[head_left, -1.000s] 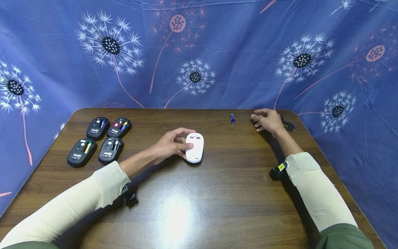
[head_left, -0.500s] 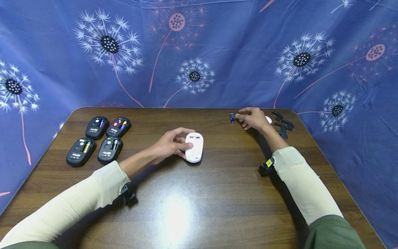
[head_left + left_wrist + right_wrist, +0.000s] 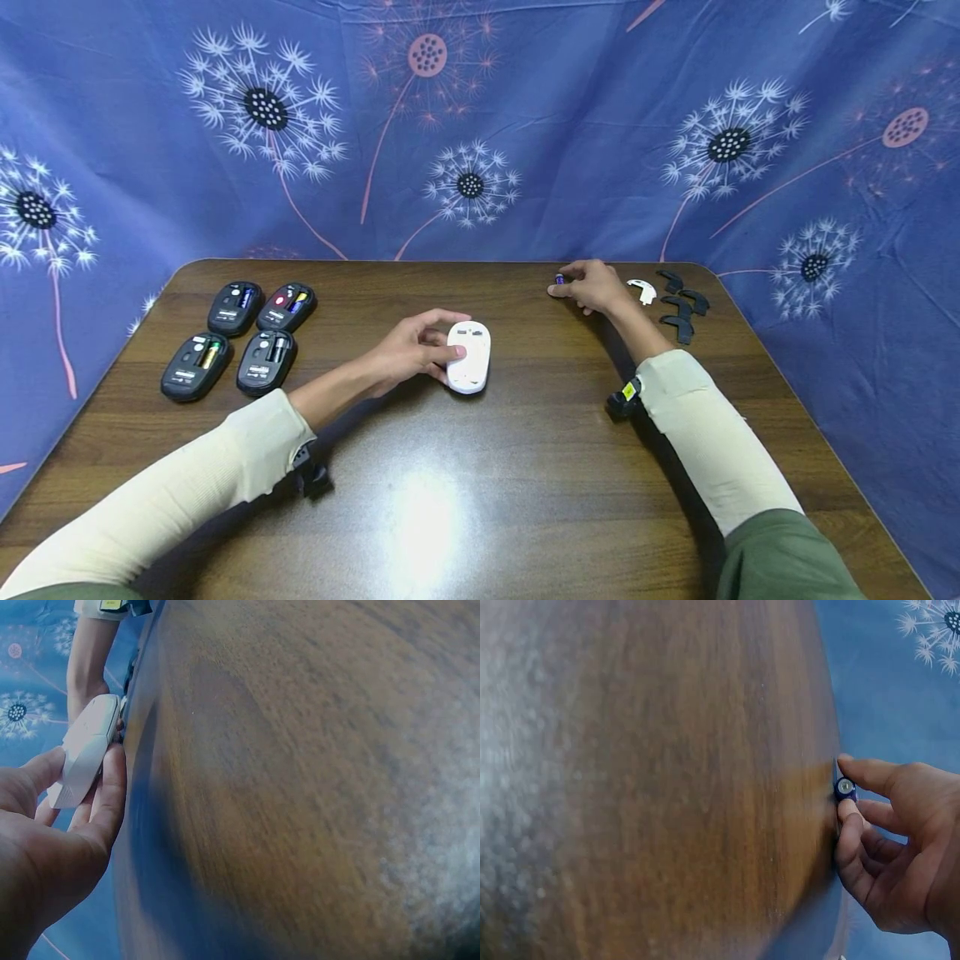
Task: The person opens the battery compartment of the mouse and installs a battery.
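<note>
In the head view my left hand (image 3: pixel 416 352) grips a white computer mouse (image 3: pixel 472 358) by its side, underside facing up, thumb across it. The left wrist view shows the mouse (image 3: pixel 86 750) edge-on between thumb and fingers, raised off the table. Near the table's back edge, my right hand (image 3: pixel 596 287) has its curled thumb and fingers around a small blue battery (image 3: pixel 559 280), mostly hidden by them. From the right wrist view, the battery's end (image 3: pixel 846 787) shows between the fingertips of the right hand (image 3: pixel 900 832).
Several black mice lie upside down at the left, such as one mouse (image 3: pixel 197 367), with batteries in their open slots. A white cover (image 3: pixel 642 291) and several black covers (image 3: pixel 678 321) lie right of my right hand. A blue floral cloth (image 3: pixel 480 125) hangs behind the wooden table (image 3: pixel 525 483).
My right hand has moved left from beside the covers to the battery and closed its fingers around it, uncovering the white and black covers. The left hand and white mouse have stayed still.
</note>
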`<state>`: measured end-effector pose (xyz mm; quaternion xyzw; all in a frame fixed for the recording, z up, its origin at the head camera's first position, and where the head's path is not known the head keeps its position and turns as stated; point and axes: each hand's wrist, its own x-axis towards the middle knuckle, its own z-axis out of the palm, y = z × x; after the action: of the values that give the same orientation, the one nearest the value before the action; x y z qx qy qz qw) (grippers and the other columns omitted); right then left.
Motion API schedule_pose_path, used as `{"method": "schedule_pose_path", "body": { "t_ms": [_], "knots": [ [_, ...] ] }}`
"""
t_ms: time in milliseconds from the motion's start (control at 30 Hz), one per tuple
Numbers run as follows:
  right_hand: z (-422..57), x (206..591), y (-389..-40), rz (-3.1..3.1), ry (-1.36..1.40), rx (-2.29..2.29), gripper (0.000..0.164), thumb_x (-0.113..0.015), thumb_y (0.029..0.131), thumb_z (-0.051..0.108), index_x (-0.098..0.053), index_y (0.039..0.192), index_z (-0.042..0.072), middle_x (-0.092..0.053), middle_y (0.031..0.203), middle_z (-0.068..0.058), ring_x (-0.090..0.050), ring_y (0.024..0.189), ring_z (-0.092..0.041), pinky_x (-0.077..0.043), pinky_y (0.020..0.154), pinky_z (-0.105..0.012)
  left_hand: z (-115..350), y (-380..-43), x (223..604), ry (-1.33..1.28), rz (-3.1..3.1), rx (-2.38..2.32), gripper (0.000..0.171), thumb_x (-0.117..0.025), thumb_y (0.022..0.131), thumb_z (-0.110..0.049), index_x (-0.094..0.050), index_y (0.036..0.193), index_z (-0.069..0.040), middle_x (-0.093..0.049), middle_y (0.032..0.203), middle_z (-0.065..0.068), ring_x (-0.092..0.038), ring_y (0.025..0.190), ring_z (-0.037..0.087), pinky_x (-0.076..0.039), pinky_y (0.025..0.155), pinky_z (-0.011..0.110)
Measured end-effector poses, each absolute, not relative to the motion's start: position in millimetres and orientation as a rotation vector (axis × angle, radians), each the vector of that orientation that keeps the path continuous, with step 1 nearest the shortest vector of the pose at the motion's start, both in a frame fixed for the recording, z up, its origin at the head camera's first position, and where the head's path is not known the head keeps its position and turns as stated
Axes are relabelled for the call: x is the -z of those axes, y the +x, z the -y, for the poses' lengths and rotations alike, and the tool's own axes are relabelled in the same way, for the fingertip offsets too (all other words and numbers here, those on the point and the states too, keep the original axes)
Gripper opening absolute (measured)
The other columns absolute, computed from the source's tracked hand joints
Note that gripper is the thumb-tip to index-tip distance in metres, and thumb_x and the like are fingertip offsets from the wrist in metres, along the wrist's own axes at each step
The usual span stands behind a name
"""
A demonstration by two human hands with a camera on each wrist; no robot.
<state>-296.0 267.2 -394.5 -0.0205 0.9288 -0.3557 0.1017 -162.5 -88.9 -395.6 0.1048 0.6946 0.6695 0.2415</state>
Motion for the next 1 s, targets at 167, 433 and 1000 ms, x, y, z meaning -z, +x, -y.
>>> {"method": "schedule_pose_path", "body": {
  "t_ms": [167,433,1000],
  "knots": [
    [-264,392,-292,-2.752,-0.070,1.047,0.050,-0.078,0.108,0.032,-0.069,0.149,0.003,-0.071,0.089,-0.005,-0.064,0.067,-0.013,-0.059,0.058,-0.025,89,-163,396,0.275,-1.895,-1.831,0.062,-0.075,0.106,0.001,-0.055,0.164,-0.010,-0.076,0.109,0.013,-0.077,0.089,0.020,-0.071,0.076,0.031],
    [-257,390,-278,-2.705,-0.089,1.240,0.038,-0.075,0.109,0.020,-0.067,0.140,-0.003,-0.080,0.110,-0.017,-0.072,0.080,-0.012,-0.066,0.068,-0.024,88,-164,396,0.254,-1.891,-1.839,0.062,-0.075,0.106,0.001,-0.056,0.164,-0.010,-0.075,0.108,0.012,-0.077,0.090,0.020,-0.071,0.076,0.031],
    [-228,387,-247,-2.549,-0.240,1.510,0.045,-0.075,0.107,0.004,-0.063,0.148,-0.010,-0.079,0.122,-0.033,-0.082,0.086,-0.020,-0.073,0.081,-0.032,92,-166,399,0.263,-1.886,-1.848,0.064,-0.075,0.107,0.000,-0.052,0.166,-0.007,-0.076,0.100,0.006,-0.076,0.085,0.018,-0.069,0.074,0.028]
  ]
}}
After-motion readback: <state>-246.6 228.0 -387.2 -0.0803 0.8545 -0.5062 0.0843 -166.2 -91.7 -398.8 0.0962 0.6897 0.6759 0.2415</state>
